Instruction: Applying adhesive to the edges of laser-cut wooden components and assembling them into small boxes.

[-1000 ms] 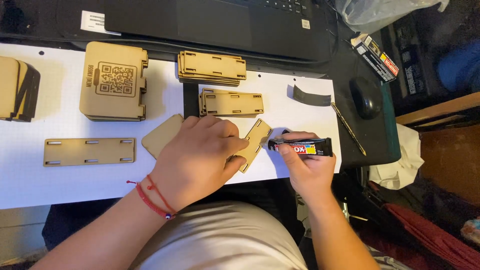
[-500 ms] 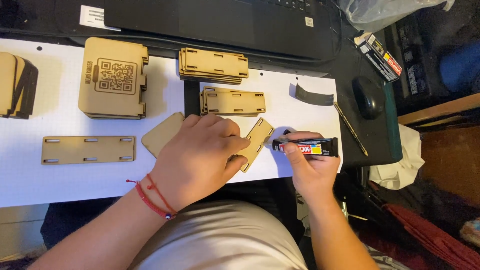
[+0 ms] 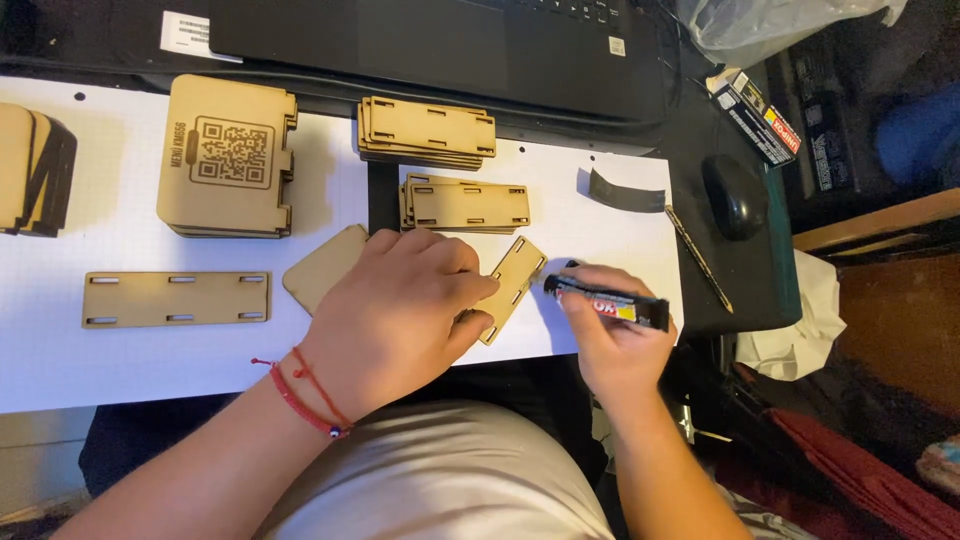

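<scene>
1. We saw the left hand (image 3: 405,310) pressed flat, fingers spread, over a slotted wooden strip (image 3: 512,287) and a rounded wooden panel (image 3: 322,268), pinning both to the white sheet (image 3: 150,370) near its front edge.
2. The right hand (image 3: 615,340) was closed around a dark glue tube (image 3: 608,301), nozzle pointing left toward the strip's right end.
3. Compared with a second before, the tube had barely shifted: its tip sat a touch closer to the strip's upper right end, and the left hand had kept its place. We judged that gluing of this strip's edge was under way or about to begin, not finished.
4. Toward the back edge lay two stacks of slotted strips (image 3: 428,130) (image 3: 466,205) and a stack of engraved panels (image 3: 228,155); one single long strip (image 3: 176,298) lay near the left front.
5. A laptop (image 3: 440,40) stood beyond the sheet, a mouse (image 3: 735,195) off its right edge.
</scene>
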